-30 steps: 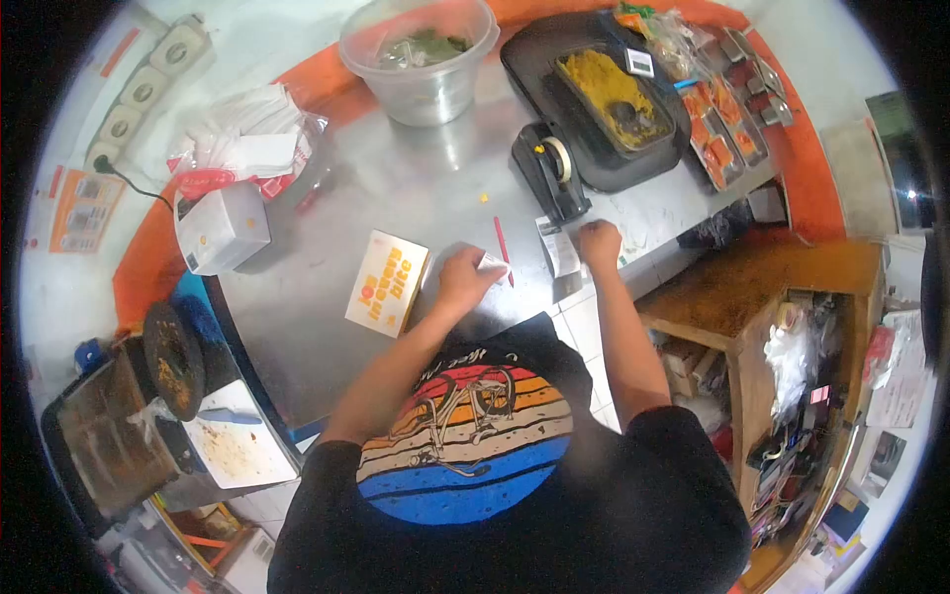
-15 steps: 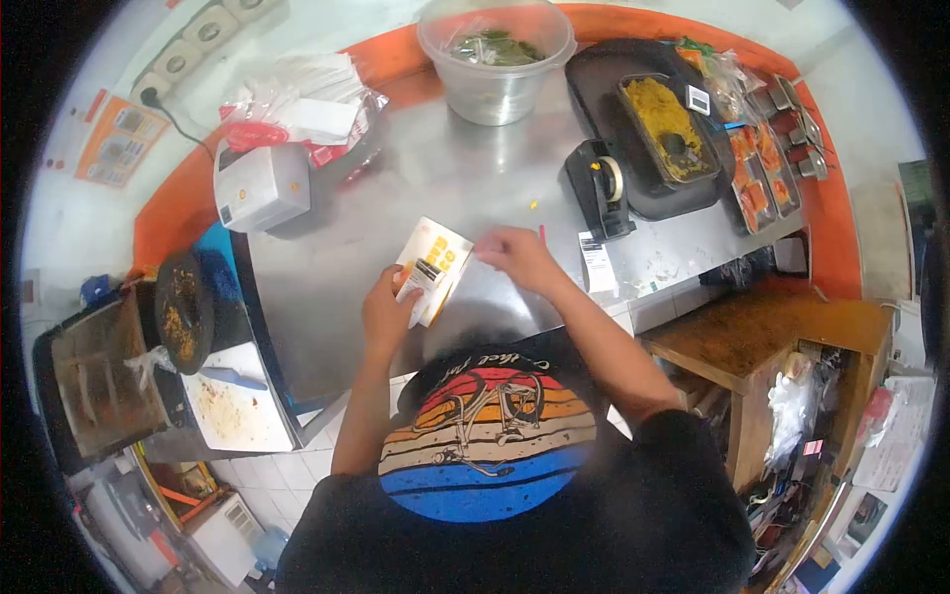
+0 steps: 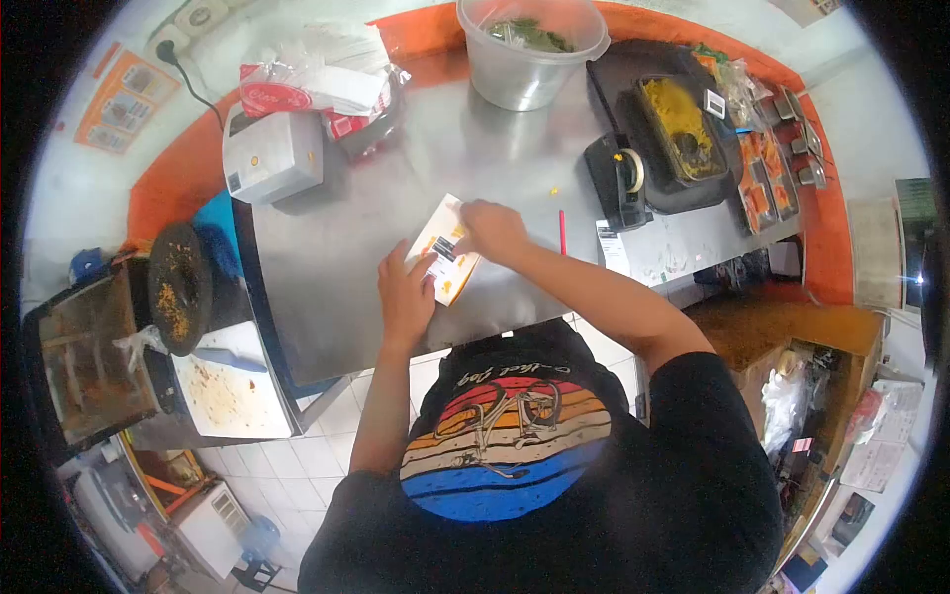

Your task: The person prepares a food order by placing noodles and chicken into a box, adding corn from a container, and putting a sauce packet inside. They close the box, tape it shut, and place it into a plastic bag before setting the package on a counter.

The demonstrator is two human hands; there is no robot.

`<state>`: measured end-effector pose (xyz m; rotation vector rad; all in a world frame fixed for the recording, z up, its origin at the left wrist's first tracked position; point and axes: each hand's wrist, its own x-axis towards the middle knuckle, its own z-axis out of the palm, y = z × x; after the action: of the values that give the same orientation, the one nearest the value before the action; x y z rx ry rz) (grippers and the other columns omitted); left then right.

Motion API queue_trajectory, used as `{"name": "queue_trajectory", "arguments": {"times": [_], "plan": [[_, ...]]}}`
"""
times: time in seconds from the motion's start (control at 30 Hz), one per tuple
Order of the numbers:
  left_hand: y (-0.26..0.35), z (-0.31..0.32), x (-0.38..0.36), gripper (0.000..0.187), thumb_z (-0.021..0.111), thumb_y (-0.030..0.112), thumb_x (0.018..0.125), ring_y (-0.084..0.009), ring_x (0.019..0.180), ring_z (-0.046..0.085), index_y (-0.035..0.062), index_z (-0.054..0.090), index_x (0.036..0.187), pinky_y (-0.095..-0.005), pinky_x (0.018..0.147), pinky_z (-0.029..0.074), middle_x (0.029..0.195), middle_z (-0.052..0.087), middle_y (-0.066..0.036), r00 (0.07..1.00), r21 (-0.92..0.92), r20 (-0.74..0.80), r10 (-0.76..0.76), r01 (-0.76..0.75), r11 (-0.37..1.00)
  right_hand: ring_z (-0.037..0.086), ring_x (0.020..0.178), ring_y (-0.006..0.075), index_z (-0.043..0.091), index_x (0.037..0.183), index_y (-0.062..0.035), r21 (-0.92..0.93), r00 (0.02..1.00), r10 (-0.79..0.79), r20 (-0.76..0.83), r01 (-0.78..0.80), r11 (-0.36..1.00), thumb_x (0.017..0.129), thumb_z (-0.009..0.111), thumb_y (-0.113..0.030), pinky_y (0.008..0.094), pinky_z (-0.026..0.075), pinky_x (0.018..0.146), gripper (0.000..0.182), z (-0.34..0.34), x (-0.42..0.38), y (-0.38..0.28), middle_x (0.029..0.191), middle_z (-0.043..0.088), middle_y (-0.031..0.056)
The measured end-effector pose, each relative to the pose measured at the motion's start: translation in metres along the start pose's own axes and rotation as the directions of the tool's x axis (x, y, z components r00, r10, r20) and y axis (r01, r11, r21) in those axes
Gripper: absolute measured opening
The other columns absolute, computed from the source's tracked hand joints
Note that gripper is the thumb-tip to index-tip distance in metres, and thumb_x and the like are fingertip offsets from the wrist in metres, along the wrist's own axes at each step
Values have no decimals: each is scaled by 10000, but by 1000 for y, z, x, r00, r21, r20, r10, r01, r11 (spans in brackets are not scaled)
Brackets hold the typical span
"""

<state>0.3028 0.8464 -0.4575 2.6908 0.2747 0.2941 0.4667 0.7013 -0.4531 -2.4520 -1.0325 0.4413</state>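
Observation:
A white cardboard food box (image 3: 451,281) with yellow-orange print and a black-and-white label (image 3: 444,248) is between my hands at the middle of the steel table. My left hand (image 3: 406,302) holds its left side, with fingertips near the label. Bent over its upper right edge, the fingers of my right hand (image 3: 492,234) are closed and partly hidden. A red pen-like stick (image 3: 562,233) lies to the right of the box. Farther right stand a black tape dispenser (image 3: 619,183) and a printed paper strip (image 3: 613,247).
A white label printer (image 3: 272,158) and plastic-bagged packaging (image 3: 332,84) stand at the back left. A clear tub of green leaves (image 3: 520,79) is at the back. Right, a black tray (image 3: 708,193) carries a container of yellow food (image 3: 683,134). A white cutting board (image 3: 233,401) lies left.
My right hand has moved left onto the box's upper right edge; before, it was pinched just right of the box. The whole view has shifted slightly.

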Motion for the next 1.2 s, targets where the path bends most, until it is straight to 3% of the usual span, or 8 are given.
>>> {"name": "queue_trajectory", "arguments": {"times": [0.37,0.4,0.47,0.67,0.73,0.83,1.0,1.2], "plan": [[21,35,-8,763,840,239,613,-373,1154,474,21,477,1248,-511,1019,364,1194,518,-199,969,-30,-115,220,-224,974,646,724,355,627,916,-52,469,737,547,-398,-349,811,829,614,-261,458,509,683,227,25,-137,101,795,662,190],[44,26,-14,742,844,284,635,-363,1155,479,10,508,1237,-508,1022,369,1174,535,-193,989,-385,-31,-144,121,915,648,741,338,642,938,-64,580,687,688,-233,-470,665,839,618,-276,444,500,692,235,14,-166,100,771,648,192],[24,32,-18,829,863,349,641,-372,1213,442,-2,477,1286,-508,1045,352,1267,478,-193,985,-327,51,-163,171,930,651,807,333,620,979,-64,582,682,674,-286,-435,687,822,629,-259,445,506,732,251,40,-219,121,840,654,185],[74,97,-41,818,862,238,641,-380,1245,410,-7,428,1289,-491,1096,303,1269,446,-189,941,-323,132,312,-257,911,638,767,240,604,1066,-32,745,543,799,-259,-414,523,851,685,-383,368,513,693,420,41,-418,136,871,660,130],[171,106,-80,818,863,224,627,-385,1250,403,-9,422,1277,-493,1101,295,1278,432,-197,848,-474,-9,531,-471,744,636,860,218,508,1266,-29,965,575,817,51,-238,107,863,686,-469,352,527,746,623,1,-495,118,1045,649,137],[321,146,-121,852,884,252,556,-366,1209,440,-9,438,1233,-477,1071,322,1256,453,-205,710,-643,65,701,-508,574,576,1137,268,115,1509,-88,1000,717,697,0,-6,6,844,723,-450,423,515,901,971,7,-588,123,1334,499,195],[573,162,-252,746,884,257,564,-381,1125,474,48,493,1163,-486,964,401,1243,482,-221,352,-771,36,935,-586,250,579,1156,307,216,1401,-64,826,169,971,-168,562,45,780,799,-179,445,530,938,859,-11,-722,118,1296,509,197],[738,160,-348,885,855,442,632,-430,1277,398,57,470,1330,-490,1063,362,1404,397,-231,-238,-852,177,955,-524,27,598,1111,309,241,1330,-54,595,-525,837,-155,627,503,770,696,17,406,588,816,725,10,-874,120,1269,502,190]]}}
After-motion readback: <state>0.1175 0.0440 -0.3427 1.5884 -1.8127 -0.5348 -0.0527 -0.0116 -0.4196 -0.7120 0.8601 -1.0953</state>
